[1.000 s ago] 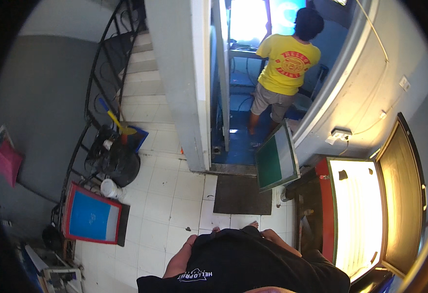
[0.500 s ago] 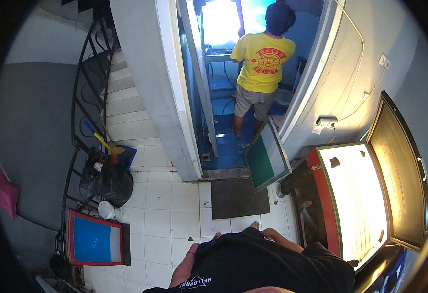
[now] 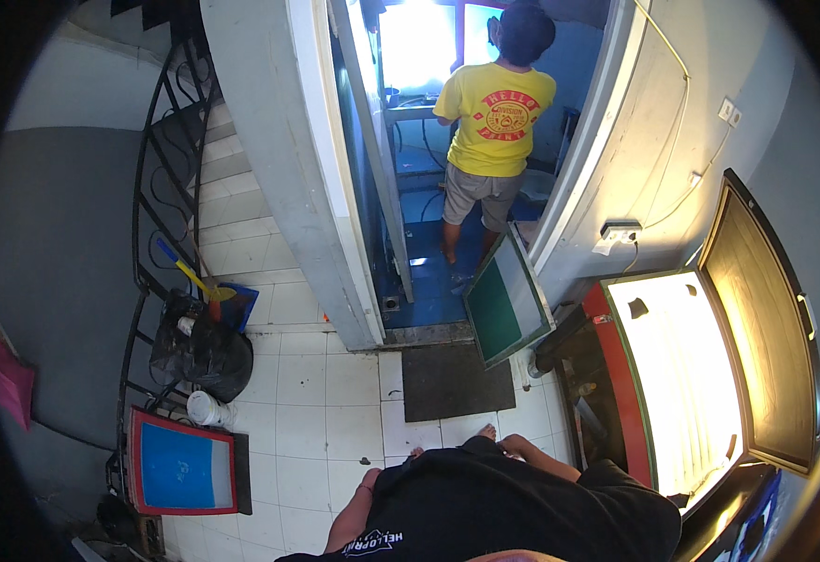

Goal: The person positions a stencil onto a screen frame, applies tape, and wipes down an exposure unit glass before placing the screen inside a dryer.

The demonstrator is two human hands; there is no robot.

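Observation:
My left hand (image 3: 369, 479) rests against the left side of my black shirt (image 3: 485, 501), at hip height. Its fingers are hidden by the cloth. At the front edge of the shirt, toward the right, is my right hand (image 3: 515, 447). Its fingers are too small and partly covered to show whether they hold anything. Both arms are bent close to my body. Beyond my bare feet, a dark doormat (image 3: 458, 382) lies before a raised doorway. A framed screen (image 3: 513, 300) with a green lower part leans at the doorway's right side.
A person in a yellow shirt (image 3: 501, 122) stands in the blue room, facing bright panels. To my right, a lit light table (image 3: 677, 365) has its lid raised. At left are a blue screen in a red frame (image 3: 135, 459), a white bucket (image 3: 206, 408), black bags (image 3: 208, 351) and stairs (image 3: 234, 211).
The view has shifted slightly. The person in yellow has turned their head a little to the left. My hands keep the same place against my shirt.

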